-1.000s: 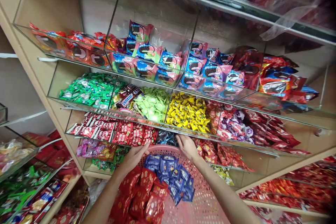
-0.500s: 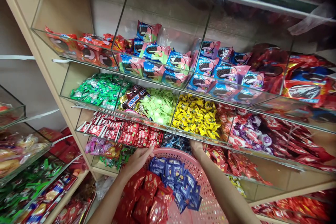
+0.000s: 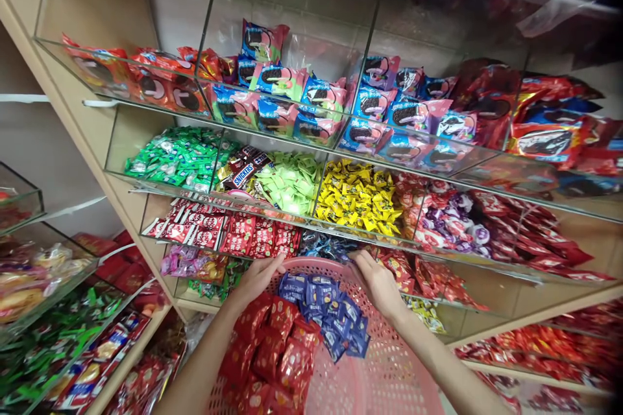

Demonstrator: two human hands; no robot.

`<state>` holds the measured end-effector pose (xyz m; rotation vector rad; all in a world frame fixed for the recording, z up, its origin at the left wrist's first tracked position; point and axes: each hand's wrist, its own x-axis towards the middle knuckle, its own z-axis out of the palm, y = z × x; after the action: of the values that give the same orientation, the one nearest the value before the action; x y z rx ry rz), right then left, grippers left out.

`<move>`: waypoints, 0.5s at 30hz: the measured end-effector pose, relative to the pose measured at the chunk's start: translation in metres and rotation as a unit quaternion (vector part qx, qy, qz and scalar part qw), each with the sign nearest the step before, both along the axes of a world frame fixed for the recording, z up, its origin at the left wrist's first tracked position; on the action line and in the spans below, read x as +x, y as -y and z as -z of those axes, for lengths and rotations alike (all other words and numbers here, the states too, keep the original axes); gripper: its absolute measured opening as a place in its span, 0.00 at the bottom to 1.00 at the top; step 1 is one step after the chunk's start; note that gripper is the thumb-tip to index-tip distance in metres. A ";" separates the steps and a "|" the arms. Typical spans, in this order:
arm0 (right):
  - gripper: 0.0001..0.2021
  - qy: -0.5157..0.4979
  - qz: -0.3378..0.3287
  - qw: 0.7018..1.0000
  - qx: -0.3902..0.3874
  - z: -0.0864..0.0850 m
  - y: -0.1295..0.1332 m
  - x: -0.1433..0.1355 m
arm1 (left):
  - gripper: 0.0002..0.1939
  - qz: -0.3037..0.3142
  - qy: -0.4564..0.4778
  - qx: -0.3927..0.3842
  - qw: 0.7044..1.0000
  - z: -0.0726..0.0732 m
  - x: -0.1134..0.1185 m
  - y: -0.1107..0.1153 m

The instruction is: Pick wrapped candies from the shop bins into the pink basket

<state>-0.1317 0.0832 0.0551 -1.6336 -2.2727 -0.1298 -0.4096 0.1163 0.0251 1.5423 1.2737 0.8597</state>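
Observation:
A pink perforated plastic basket (image 3: 403, 363) is at the lower middle, in front of the shelves. In it lie red packets (image 3: 270, 350) on the left and dark blue packets (image 3: 331, 314) toward the far side. My left hand (image 3: 260, 275) grips the basket's far left rim, fingers pointing at the red packets on the shelf. My right hand (image 3: 377, 282) is closed on the far right rim, its back toward me. Just beyond the rim, between my hands, dark blue wrapped sweets (image 3: 324, 245) sit in a shelf compartment.
Clear-walled shelves hold blue and pink cookie packs (image 3: 277, 81), green sweets (image 3: 180, 159), yellow sweets (image 3: 357, 198) and purple and white sweets (image 3: 455, 220). Another shelf unit with green packets (image 3: 63, 337) stands at the left. The lower shelf's front edge (image 3: 302, 224) runs just above my hands.
My right hand has come out from the shelf's edge onto the basket's rim and shows fully. My left hand stays on the rim. The shelves have shifted slightly up and left in view.

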 end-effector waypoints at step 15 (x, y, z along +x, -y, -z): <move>0.12 0.039 -0.164 0.985 -0.024 0.013 -0.017 -0.064 | 0.27 -0.008 0.021 -0.014 1.000 0.002 0.000 0.003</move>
<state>-0.1953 0.0999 0.0424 -1.2711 -2.5866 -0.0606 -0.4098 0.1136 0.0233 1.4869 1.2644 0.8772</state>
